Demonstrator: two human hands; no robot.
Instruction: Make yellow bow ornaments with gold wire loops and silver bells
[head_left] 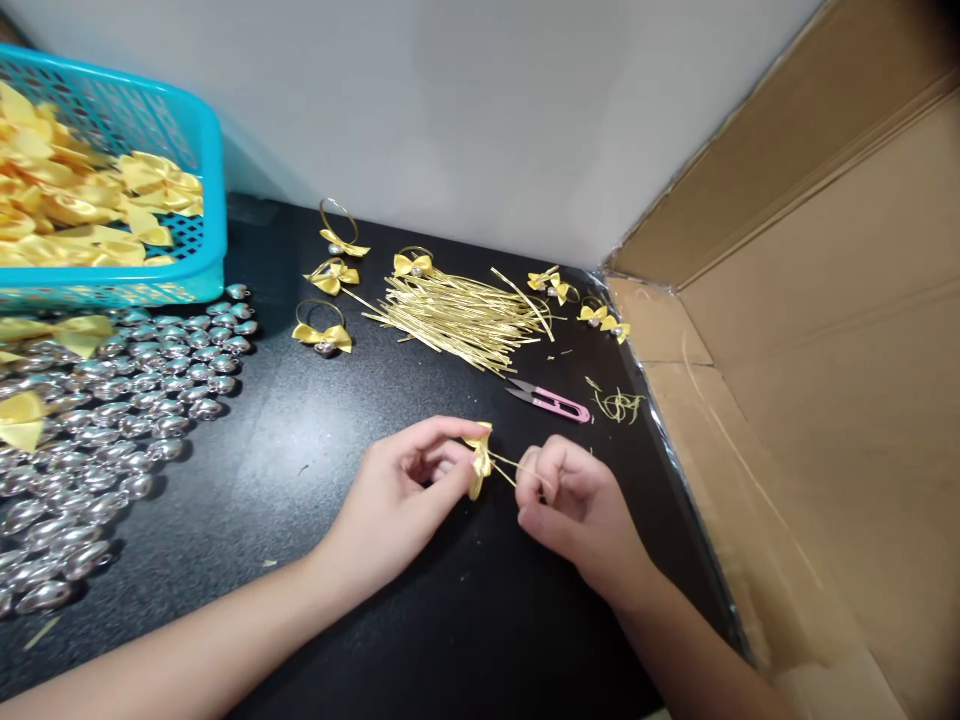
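Observation:
Between the thumb and fingers of my left hand (409, 490) is a yellow ribbon bow (481, 462), turned edge-on over the black table. Two thin gold cord (504, 466) ends run from the bow toward my right hand (574, 505), whose curled fingers pinch the cord. Just beyond my hands lie pink-handled thread snips (551, 400) with their blades apart. A pile of cut gold cords (465, 318) sits behind the snips. Any bell or knot on the held bow is mostly hidden by my left fingers.
A turquoise basket (214, 200) full of yellow bows stands at the back left, with many silver bells (97, 450) before it. Finished bows with loops (322, 338) lie around the cord pile. Cord scraps (619, 404) lie near the cardboard wall (825, 300) on the right.

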